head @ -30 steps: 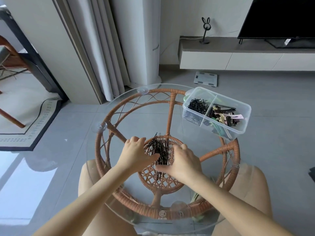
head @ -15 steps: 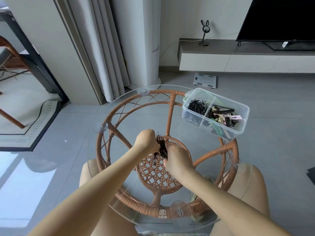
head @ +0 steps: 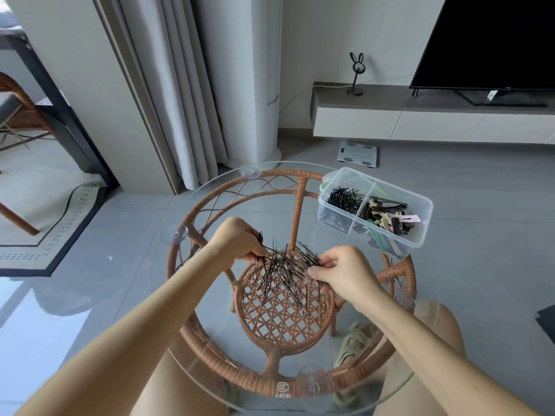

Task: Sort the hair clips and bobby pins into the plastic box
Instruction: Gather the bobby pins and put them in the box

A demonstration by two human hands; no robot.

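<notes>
Both hands pinch a loose bunch of bobby pins (head: 285, 270) over the glass table (head: 210, 211): left hand (head: 237, 244) and right hand (head: 345, 274) grips clenched on it (plastic box (head: 420, 232) sits well apart).

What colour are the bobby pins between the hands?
Black bobby pins, thin and dark against the glass table; head view shows it best.

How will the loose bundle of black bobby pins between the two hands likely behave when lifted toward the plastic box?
The bobby pins splay in all directions, so some will probably slip out. They look thin and light, likely tangling. On the glass tabletop, dropped ones may slide.
</notes>
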